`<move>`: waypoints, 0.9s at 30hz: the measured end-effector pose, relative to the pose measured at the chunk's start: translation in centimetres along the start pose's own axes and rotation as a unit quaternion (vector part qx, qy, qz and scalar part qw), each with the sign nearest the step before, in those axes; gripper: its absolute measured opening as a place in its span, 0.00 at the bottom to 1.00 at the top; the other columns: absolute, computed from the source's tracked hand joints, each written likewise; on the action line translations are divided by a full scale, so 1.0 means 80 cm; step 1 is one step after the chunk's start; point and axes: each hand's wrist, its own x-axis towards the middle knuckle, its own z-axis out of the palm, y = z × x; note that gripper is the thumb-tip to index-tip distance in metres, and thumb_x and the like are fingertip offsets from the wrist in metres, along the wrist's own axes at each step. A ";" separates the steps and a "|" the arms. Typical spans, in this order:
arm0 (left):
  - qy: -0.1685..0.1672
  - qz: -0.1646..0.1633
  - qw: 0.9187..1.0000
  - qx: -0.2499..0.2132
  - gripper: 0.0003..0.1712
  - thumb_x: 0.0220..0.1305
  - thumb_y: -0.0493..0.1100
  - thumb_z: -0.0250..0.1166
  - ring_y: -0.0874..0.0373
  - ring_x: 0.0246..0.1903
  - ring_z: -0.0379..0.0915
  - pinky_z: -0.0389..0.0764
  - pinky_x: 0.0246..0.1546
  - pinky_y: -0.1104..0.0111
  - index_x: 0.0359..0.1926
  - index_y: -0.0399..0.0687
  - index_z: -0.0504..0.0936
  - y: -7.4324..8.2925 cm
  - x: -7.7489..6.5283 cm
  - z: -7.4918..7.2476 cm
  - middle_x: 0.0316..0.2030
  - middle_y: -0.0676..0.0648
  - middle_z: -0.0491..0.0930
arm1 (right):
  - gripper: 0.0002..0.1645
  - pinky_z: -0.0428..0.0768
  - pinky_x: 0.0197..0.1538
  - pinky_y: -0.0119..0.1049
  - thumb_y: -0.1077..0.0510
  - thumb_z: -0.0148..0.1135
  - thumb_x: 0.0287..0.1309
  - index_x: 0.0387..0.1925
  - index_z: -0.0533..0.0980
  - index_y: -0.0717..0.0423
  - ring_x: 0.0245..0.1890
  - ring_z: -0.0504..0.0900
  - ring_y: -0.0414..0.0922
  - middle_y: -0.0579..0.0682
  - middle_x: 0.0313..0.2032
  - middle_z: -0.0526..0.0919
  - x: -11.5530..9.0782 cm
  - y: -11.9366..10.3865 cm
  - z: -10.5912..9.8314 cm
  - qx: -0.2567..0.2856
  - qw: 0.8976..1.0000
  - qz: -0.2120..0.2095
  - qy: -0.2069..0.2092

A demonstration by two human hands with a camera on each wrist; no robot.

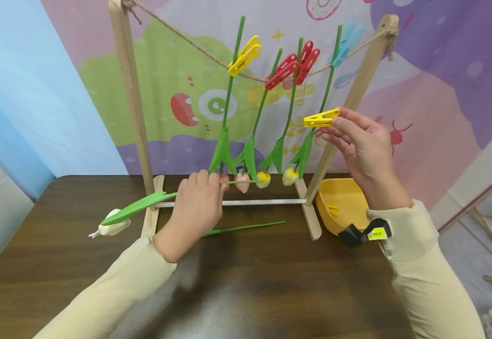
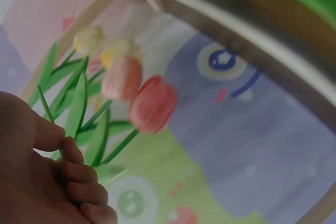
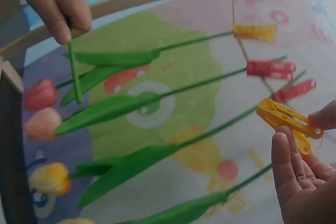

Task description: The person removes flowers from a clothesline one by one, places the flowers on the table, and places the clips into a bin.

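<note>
My left hand (image 1: pixel 197 205) grips the stem of a white artificial tulip (image 1: pixel 118 229), its flower pointing left and its stem running right across the lower frame. My right hand (image 1: pixel 366 146) pinches a yellow clothespin (image 1: pixel 321 118) between thumb and fingers, in front of the rightmost hanging stem. Several tulips hang heads down from a twine line (image 1: pixel 186 40). A yellow clothespin (image 1: pixel 244 55) clips the leftmost; a red clothespin (image 1: pixel 281 72), another red clothespin (image 1: pixel 307 62) and a light blue clothespin (image 1: pixel 347 43) are at the others. In the left wrist view, a pink tulip (image 2: pixel 153 104) hangs beyond the fingers.
The twine spans two wooden posts (image 1: pixel 132 89) joined low down by a white rod (image 1: pixel 263 202). Another green stem (image 1: pixel 250 228) lies on the dark table (image 1: pixel 271 282), partly behind my left hand. At the right stands a yellow bin (image 1: pixel 349 202) with a small yellow clothespin (image 1: pixel 333 211) inside.
</note>
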 end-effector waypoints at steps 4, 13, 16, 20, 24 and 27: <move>-0.017 -0.009 1.000 0.001 0.14 0.62 0.43 0.59 0.46 0.22 0.66 0.66 0.20 0.60 0.27 0.37 0.71 0.004 -0.017 0.013 0.21 0.42 0.68 | 0.14 0.82 0.38 0.33 0.70 0.64 0.51 0.42 0.78 0.67 0.29 0.86 0.47 0.57 0.36 0.84 -0.005 0.010 -0.021 0.002 1.000 0.018 0.010; -0.063 -0.027 0.997 -0.019 0.14 0.64 0.43 0.58 0.45 0.23 0.68 0.67 0.22 0.59 0.27 0.37 0.71 0.008 -0.035 0.026 0.22 0.41 0.69 | 0.09 0.83 0.36 0.34 0.72 0.60 0.54 0.39 0.79 0.68 0.28 0.86 0.48 0.57 0.34 0.84 -0.005 0.022 -0.067 0.028 0.999 0.027 0.031; -0.069 -0.028 0.997 -0.021 0.14 0.64 0.43 0.58 0.46 0.23 0.68 0.68 0.21 0.59 0.26 0.37 0.70 0.010 -0.041 0.030 0.21 0.42 0.68 | 0.08 0.83 0.36 0.35 0.72 0.59 0.55 0.37 0.80 0.68 0.27 0.86 0.48 0.57 0.33 0.85 -0.008 0.026 -0.086 0.041 0.998 0.033 0.044; -0.086 -0.032 0.995 -0.026 0.14 0.65 0.44 0.57 0.46 0.24 0.69 0.69 0.22 0.58 0.27 0.37 0.71 0.016 -0.048 0.036 0.23 0.42 0.70 | 0.07 0.83 0.37 0.33 0.70 0.60 0.55 0.36 0.81 0.65 0.28 0.85 0.48 0.54 0.33 0.85 -0.011 0.031 -0.109 0.033 0.995 0.055 0.081; -0.102 -0.040 0.993 -0.037 0.14 0.65 0.44 0.56 0.45 0.26 0.70 0.69 0.24 0.58 0.28 0.38 0.72 0.022 -0.053 0.039 0.24 0.41 0.71 | 0.07 0.83 0.36 0.33 0.70 0.60 0.55 0.36 0.81 0.65 0.28 0.85 0.48 0.53 0.33 0.84 -0.011 0.041 -0.132 0.042 0.989 0.080 0.114; -0.125 -0.046 0.990 -0.040 0.14 0.66 0.45 0.56 0.46 0.26 0.70 0.68 0.24 0.59 0.29 0.38 0.72 0.028 -0.060 0.043 0.24 0.42 0.71 | 0.06 0.83 0.36 0.34 0.71 0.59 0.55 0.36 0.79 0.66 0.27 0.85 0.48 0.53 0.33 0.83 -0.013 0.051 -0.150 0.057 0.985 0.096 0.128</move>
